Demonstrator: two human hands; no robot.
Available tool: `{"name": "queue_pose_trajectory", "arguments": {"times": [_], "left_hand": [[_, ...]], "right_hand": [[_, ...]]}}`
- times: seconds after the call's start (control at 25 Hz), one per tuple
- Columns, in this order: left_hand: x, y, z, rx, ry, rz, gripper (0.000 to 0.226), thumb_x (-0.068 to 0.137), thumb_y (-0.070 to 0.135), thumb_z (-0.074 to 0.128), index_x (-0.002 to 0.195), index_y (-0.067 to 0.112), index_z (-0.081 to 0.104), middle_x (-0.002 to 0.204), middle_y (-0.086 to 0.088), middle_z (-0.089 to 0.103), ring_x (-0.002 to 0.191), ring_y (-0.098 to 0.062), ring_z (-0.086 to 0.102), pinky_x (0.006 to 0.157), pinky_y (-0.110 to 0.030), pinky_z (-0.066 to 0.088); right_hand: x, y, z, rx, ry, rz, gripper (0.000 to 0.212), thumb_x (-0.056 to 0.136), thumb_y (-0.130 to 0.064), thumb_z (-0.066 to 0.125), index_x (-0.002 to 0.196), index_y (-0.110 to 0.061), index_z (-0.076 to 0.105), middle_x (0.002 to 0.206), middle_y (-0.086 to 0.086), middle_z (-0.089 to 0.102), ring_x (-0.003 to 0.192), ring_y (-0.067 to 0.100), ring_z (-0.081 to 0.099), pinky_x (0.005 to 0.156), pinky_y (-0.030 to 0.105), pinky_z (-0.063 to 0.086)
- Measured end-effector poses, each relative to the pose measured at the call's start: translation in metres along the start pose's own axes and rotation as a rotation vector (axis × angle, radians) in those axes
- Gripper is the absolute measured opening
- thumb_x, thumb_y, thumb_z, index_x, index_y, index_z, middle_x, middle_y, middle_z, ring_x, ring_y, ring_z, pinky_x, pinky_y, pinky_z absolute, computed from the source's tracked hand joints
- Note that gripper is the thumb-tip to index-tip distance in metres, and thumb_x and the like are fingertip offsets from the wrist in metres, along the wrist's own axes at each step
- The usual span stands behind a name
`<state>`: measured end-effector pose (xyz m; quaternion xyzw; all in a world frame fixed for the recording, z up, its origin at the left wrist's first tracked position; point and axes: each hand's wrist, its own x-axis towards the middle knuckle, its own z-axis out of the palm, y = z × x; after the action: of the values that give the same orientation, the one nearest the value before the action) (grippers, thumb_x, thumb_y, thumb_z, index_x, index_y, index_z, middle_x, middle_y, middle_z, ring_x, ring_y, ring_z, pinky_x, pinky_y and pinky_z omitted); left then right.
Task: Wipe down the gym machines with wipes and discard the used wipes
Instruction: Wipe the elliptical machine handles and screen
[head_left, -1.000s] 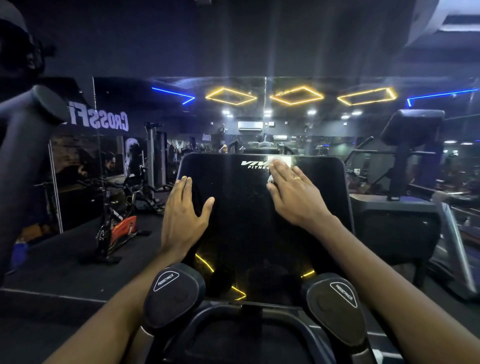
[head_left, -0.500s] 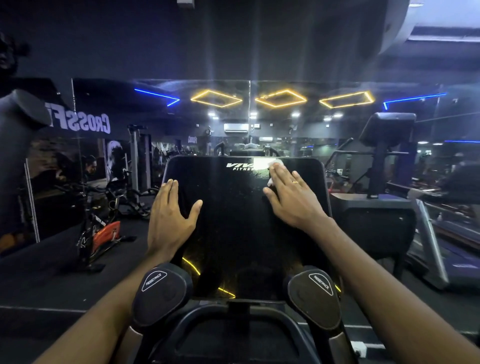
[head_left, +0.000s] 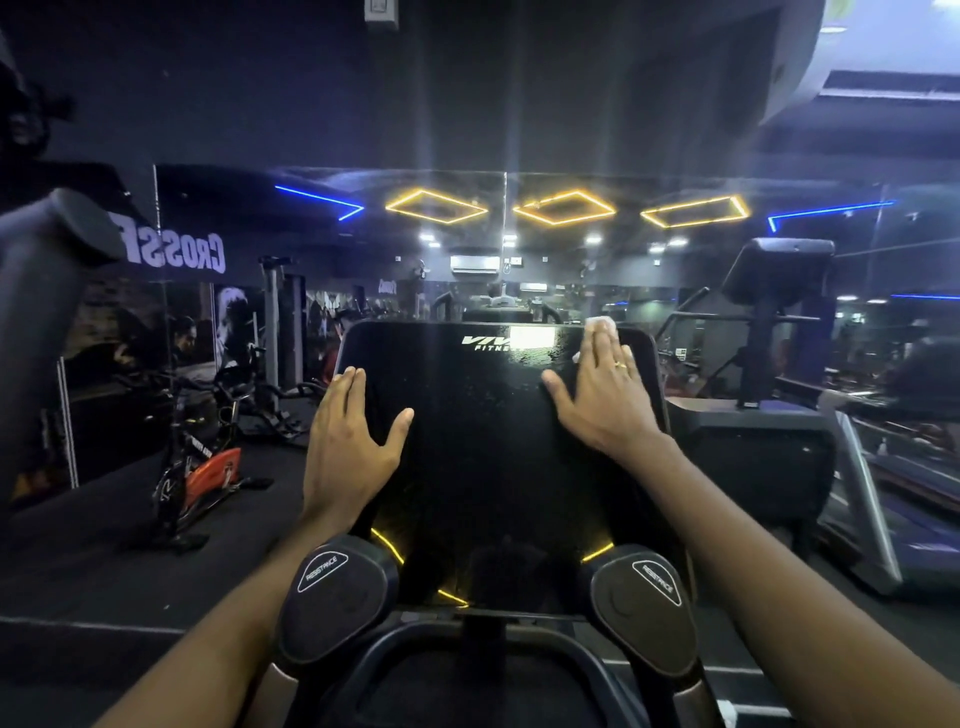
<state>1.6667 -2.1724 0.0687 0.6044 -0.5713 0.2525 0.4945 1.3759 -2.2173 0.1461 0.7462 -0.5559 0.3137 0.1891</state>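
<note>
Right, head view only: the wiping step was in hand on the console screen (head_left: 493, 457). The right hand (head_left: 602, 400) lay flat, fingers straight and together, pressing the white wipe (head_left: 601, 323) onto the screen's top right corner. The left hand (head_left: 348, 447) lay flat on the left edge, thumb spread, holding nothing and likely bracing. Next move probably needs a sweep across the lower glass under even pressure.

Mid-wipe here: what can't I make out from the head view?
In the head view:
The wipe lies mostly under the right hand; only white edges show.
The logo on the console ends in glare.
The console's lower edge sits behind the two grips.
Smears: surface too dark to judge.
</note>
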Motion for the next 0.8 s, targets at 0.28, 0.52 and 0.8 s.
{"name": "queue_pose_trajectory", "arguments": {"times": [0.28, 0.52, 0.8], "left_hand": [[-0.001, 0.0, -0.001, -0.056, -0.011, -0.023, 0.076, 0.093, 0.052, 0.055, 0.149, 0.005, 0.034, 0.154, -0.013, 0.035, 0.145, -0.024, 0.028, 0.118, -0.041, 0.029], [-0.008, -0.009, -0.006, -0.152, -0.097, -0.053, 0.081, 0.093, 0.049, 0.055, 0.152, 0.001, 0.027, 0.159, -0.015, 0.024, 0.149, -0.024, 0.017, 0.12, -0.037, 0.018], [-0.02, -0.016, -0.01, -0.178, -0.122, -0.116, 0.092, 0.088, 0.063, 0.049, 0.156, 0.01, 0.017, 0.164, -0.005, 0.013, 0.15, -0.018, 0.014, 0.119, -0.033, 0.018]], "right_hand": [[-0.018, 0.0, -0.006, -0.117, -0.11, 0.224, 0.09, 0.1, -0.059, 0.022, 0.152, 0.009, -0.007, 0.163, 0.026, -0.005, 0.153, 0.032, -0.003, 0.125, 0.044, 0.003], [-0.007, -0.02, -0.004, -0.074, -0.229, -0.15, 0.101, 0.095, -0.071, 0.021, 0.153, 0.005, -0.012, 0.162, 0.023, -0.014, 0.152, 0.029, -0.013, 0.124, 0.043, -0.002], [0.011, -0.072, 0.012, -0.046, -0.246, -0.529, 0.095, 0.095, -0.071, 0.017, 0.156, -0.002, -0.008, 0.164, 0.014, -0.012, 0.152, 0.02, -0.014, 0.125, 0.038, -0.003]]}}
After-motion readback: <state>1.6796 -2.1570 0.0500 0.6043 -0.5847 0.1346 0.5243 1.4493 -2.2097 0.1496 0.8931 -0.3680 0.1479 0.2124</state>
